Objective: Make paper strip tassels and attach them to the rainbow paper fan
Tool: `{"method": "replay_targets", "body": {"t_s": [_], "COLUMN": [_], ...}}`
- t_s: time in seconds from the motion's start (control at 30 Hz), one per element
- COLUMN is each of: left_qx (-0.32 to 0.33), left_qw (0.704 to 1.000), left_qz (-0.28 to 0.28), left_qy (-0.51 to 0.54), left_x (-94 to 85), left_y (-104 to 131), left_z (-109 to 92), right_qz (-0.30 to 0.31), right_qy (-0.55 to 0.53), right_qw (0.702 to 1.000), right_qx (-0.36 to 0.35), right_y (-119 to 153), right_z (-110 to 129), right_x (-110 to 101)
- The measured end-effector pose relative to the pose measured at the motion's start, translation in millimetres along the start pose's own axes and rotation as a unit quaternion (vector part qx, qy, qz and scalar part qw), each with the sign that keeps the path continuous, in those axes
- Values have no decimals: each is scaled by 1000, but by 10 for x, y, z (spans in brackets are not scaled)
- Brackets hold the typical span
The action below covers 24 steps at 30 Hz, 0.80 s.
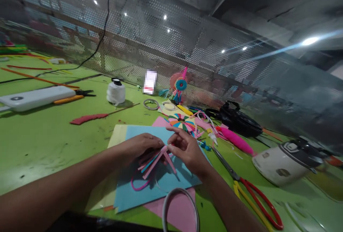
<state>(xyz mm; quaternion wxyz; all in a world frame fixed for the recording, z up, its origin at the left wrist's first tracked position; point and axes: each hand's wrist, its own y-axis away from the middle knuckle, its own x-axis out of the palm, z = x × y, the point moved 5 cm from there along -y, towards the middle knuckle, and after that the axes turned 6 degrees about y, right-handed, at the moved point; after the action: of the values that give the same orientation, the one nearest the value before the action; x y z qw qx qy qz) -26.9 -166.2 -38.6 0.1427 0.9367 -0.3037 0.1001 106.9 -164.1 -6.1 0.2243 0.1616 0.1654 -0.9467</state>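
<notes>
Above a light blue sheet (128, 198), my left hand (144, 144) is closed around a bunch of narrow pink and blue strips (151, 164) that fan out downward. My right hand (187, 149) meets it at the top of the bunch. Its thumb and a finger pinch at a folded pink strip (164, 149), while another finger stretches out. Below the bunch a magenta loop (139, 189) shows on the sheet; its upper part is hidden by the strips and my left hand.
Red-and-yellow-handled scissors (235, 176) lie right of the sheet, near a white jug (284, 162). A pale ring (164, 210) stands at the front edge. Beyond are a multicoloured ring (184, 121), a white thread spool (116, 93), a lit phone (149, 82) and pliers (69, 99).
</notes>
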Motion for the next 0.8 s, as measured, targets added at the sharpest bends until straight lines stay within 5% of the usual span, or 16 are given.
{"method": "replay_targets", "body": {"t_s": [0.3,0.43,0.5,0.57,0.63,0.7,0.8], "left_qx": [11,31,64,141,260,368,448], "left_qw": [999,996,985,952,884,798,697], "left_qz": [30,61,32,-55,-127,-135,-124], "left_qy": [31,-52,-155,-267,-366,-457,-546], "left_x": [65,78,55,18,54,176,330], "left_y": [10,-2,2,43,142,242,294], "left_z": [7,-11,-61,-179,-324,-393,-357], "right_qz": [8,10,-4,-30,-66,-100,-121], "right_qy": [65,79,78,73,60,41,9], "right_qw": [997,997,997,997,996,994,991], "right_qx": [-27,-21,-10,0,11,29,55], "right_y": [41,34,22,8,-6,-17,-28], "right_z": [107,128,116,98,75,43,-1], "right_x": [-74,-50,-49,-68,-105,-147,-165]}}
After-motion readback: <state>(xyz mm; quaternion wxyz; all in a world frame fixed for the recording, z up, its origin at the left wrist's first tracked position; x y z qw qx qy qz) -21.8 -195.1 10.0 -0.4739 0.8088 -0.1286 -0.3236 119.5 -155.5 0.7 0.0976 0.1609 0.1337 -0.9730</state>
